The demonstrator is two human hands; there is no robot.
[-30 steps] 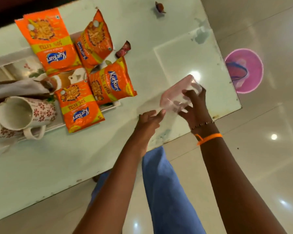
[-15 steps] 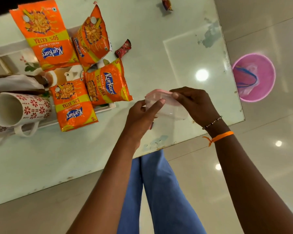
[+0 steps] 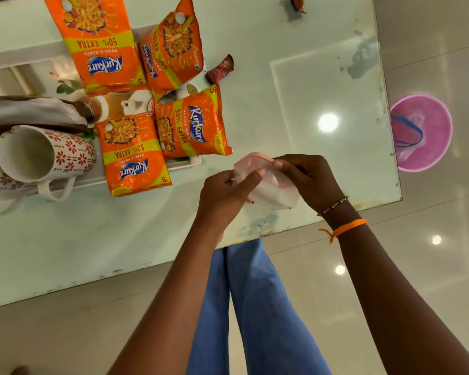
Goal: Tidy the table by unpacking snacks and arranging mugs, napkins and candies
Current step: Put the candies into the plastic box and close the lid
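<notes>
Both hands hold a small clear plastic container (image 3: pixel 271 190) with a pink lid, just above the table's near right part. My left hand (image 3: pixel 225 193) grips its left side and my right hand (image 3: pixel 306 177) grips the lid edge on the right. Several orange Kurkure snack packets (image 3: pixel 192 125) lie on a white tray (image 3: pixel 184 162) at the left. White mugs with red flowers (image 3: pixel 46 152) lie on their sides at the far left, under a folded napkin (image 3: pixel 30 110). One wrapped candy (image 3: pixel 220 69) lies beside the packets, another candy (image 3: pixel 297 2) at the far edge.
The glass-topped table (image 3: pixel 322 77) ends in an edge just below my hands. A pink bin (image 3: pixel 428 131) with a bag in it stands on the shiny floor to the right. Blue trouser legs (image 3: pixel 255 307) show below the table edge.
The container came down and toward the left, from tilted in my right hand alone to held by both hands. My left hand closed onto it.
</notes>
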